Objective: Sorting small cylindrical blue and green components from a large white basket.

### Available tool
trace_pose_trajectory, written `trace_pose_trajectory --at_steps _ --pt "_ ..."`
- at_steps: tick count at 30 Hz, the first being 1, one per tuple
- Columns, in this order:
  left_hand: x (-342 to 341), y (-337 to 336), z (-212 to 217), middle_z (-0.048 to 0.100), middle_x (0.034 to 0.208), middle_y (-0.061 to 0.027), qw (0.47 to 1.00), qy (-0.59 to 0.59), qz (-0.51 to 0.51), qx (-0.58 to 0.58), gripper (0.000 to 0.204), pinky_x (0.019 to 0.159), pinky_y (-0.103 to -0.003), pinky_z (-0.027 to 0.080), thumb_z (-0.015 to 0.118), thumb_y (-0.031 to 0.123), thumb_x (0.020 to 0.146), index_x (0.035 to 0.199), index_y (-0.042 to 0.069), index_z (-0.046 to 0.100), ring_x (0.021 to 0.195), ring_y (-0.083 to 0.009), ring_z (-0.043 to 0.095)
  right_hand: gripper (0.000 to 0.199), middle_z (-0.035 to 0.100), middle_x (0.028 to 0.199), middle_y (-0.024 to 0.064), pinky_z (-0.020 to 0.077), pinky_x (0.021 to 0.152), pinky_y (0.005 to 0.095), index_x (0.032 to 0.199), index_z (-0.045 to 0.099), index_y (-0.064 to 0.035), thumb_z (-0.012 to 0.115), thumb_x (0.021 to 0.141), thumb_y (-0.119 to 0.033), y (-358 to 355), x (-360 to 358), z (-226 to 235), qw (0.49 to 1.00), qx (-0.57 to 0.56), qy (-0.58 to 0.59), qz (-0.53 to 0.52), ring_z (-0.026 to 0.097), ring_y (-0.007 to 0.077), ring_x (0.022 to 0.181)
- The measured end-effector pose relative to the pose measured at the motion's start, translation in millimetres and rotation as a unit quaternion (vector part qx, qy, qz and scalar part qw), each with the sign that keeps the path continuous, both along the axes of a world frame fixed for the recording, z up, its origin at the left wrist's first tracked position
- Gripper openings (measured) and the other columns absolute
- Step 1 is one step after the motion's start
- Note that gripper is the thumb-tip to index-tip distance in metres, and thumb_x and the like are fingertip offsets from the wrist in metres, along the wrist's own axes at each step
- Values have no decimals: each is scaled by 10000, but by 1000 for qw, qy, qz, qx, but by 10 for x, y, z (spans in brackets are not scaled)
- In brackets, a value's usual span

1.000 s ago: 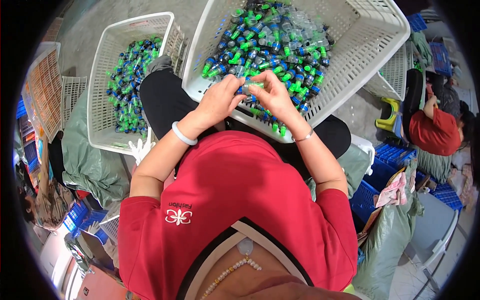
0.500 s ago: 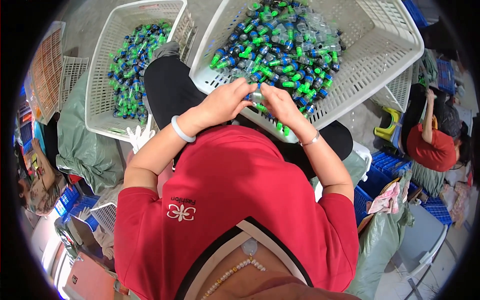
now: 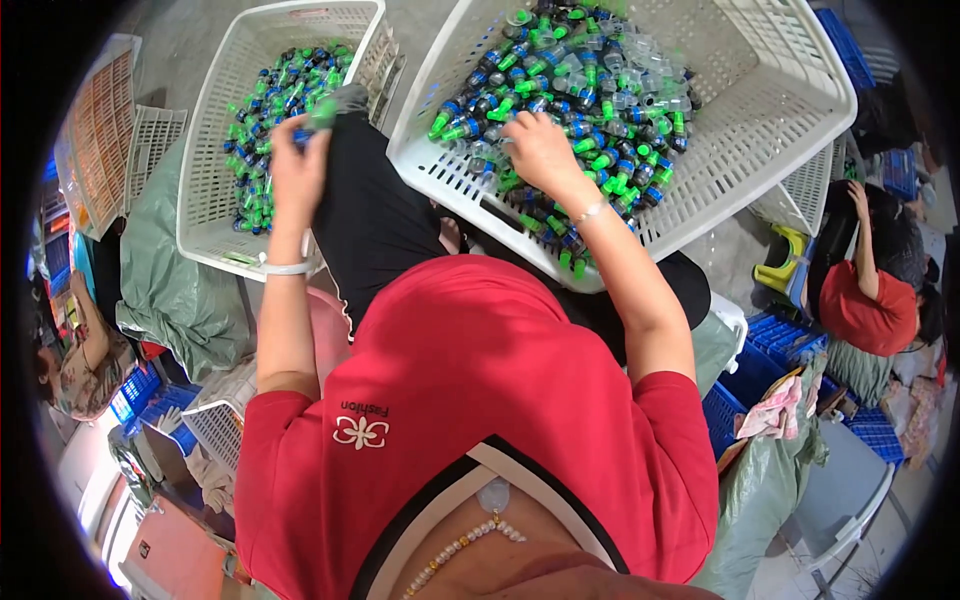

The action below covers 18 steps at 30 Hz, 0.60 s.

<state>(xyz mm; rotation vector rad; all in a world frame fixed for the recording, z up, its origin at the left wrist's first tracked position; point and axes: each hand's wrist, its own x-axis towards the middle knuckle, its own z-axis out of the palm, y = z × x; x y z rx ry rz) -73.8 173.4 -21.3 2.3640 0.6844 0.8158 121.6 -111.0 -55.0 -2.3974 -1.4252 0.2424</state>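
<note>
Plastic pieces (image 3: 600, 158), small, green, blue and dark, many in number: one loose heap in the large white basket (image 3: 735, 175) before me, tilted in view.

Clear cups (image 3: 650, 70): gathered at the upper right of that heap.

Second heap (image 3: 250, 145), like pieces: in the smaller white basket (image 3: 200, 175) to my left.

Left hand (image 3: 297, 170), mine: thumb and fingers pinched about one green-topped piece (image 3: 322, 113), blurred, at the right side of the smaller basket, close to my left knee. White bangle (image 3: 287, 268) at the wrist.

Right hand (image 3: 545, 155), mine: inside the large basket, palm down, fingers bent at the near left part of the heap; whether they grip a piece I cannot tell. Bright bracelet (image 3: 592, 211) at the wrist.

Clothing, mine: red shirt (image 3: 500, 350), black trousers (image 3: 355, 205).

Green sack (image 3: 175, 295), bulky: beside the smaller basket, at its near left.

Yellow stool (image 3: 778, 258): to the right, near a co-worker (image 3: 868, 310) in red.

Blue crates (image 3: 765, 365): right side, nearer me than the stool.
</note>
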Motion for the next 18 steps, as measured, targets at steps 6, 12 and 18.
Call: trace_pose_trajectory --at_steps 6,12,18 --pt "-422 412 -101 502 762 25 938 74 2 -338 266 506 -185 311 599 241 924 1120 75 530 593 -38 414 354 577 1017 133 472 783 437 1082 608 -60 627 739 -145 271 -142 47 996 88 -17 -10 552 322 958" --pt "-7 -585 366 524 862 6 789 234 -263 -503 262 592 -200 381 593 149 906 1131 52 502 674 -61 449 370 602 968 112 437 765 391 979 589 -70 624 840 -411 184 -457 814 974 163 13 157 569 309 882" --pt "152 -982 342 520 972 -16 769 163 -365 -499 289 591 -198 376 590 119 903 1159 50 474 684 -56 445 425 629 776 156 482 672 464 861 575 -33 533 909 -454 -49 -538 873 967 60 213 122 629 360 760"
